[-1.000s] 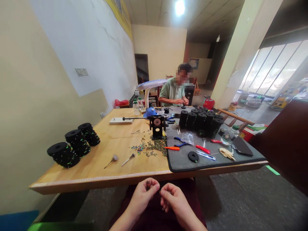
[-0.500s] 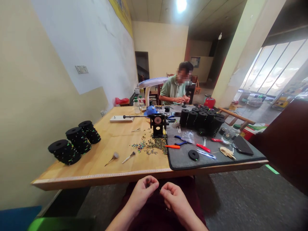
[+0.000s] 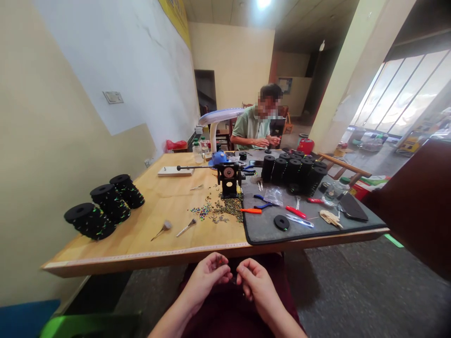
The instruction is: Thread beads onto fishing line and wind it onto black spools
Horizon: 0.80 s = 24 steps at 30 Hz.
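Both my hands sit close together over my lap, just below the front edge of the wooden table [image 3: 148, 256]. My left hand [image 3: 208, 278] is cupped with its fingers curled around some small dark bits that I cannot name. My right hand [image 3: 256, 284] has its fingertips pinched beside the left, and whatever they hold is too small to make out. On the table above them lies a scatter of small coloured beads [image 3: 220, 210] in front of a small black hand-crank machine [image 3: 229, 180].
A grey mat [image 3: 317, 225] carries pliers [image 3: 262, 202], red-handled tools, a black disc [image 3: 281, 222] and a row of black spools [image 3: 294, 171]. Three more spools [image 3: 104, 204] stand at the left. Another person [image 3: 257, 129] works at the far end behind a lamp [image 3: 220, 117].
My hands have stayed together and shifted slightly; the left fingers closed a little more over what they hold. The view tilted a bit, and the table looks the same.
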{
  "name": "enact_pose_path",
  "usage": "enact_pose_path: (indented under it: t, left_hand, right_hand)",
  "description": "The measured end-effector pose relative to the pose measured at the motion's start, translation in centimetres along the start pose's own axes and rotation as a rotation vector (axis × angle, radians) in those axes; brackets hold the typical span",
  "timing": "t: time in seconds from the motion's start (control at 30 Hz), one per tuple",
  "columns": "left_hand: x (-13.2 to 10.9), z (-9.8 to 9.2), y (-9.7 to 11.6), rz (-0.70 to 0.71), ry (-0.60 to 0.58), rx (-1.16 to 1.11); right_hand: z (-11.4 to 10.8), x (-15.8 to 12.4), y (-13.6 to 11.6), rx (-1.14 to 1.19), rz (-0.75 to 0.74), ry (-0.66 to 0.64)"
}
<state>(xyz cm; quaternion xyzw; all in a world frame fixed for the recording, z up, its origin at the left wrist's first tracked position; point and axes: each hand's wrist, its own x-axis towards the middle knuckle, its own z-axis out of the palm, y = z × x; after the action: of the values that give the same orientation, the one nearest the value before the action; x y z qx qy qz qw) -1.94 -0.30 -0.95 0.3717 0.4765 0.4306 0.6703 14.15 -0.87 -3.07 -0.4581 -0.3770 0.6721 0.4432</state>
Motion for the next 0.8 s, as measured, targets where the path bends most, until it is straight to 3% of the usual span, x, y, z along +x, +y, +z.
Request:
enact_pose_path:
  t: [0.17, 0.57, 0.8]
  left_hand:
    - [0.1, 0.2, -0.5, -0.046, -0.014, 0.048]
    - [0.5, -0.1, -1.2, 0.045, -0.023, 0.110]
    - [0.7, -0.3, -1.0, -0.010, 0.023, -0.008]
  right_hand:
    - [0.1, -0.2, -0.2, -0.003, -0.008, 0.047]
    - [-0.1, 0.1, 0.5, -0.053, -0.025, 0.073]
    - [-0.2, 0.0, 0.6, -0.112, -0.058, 0.086]
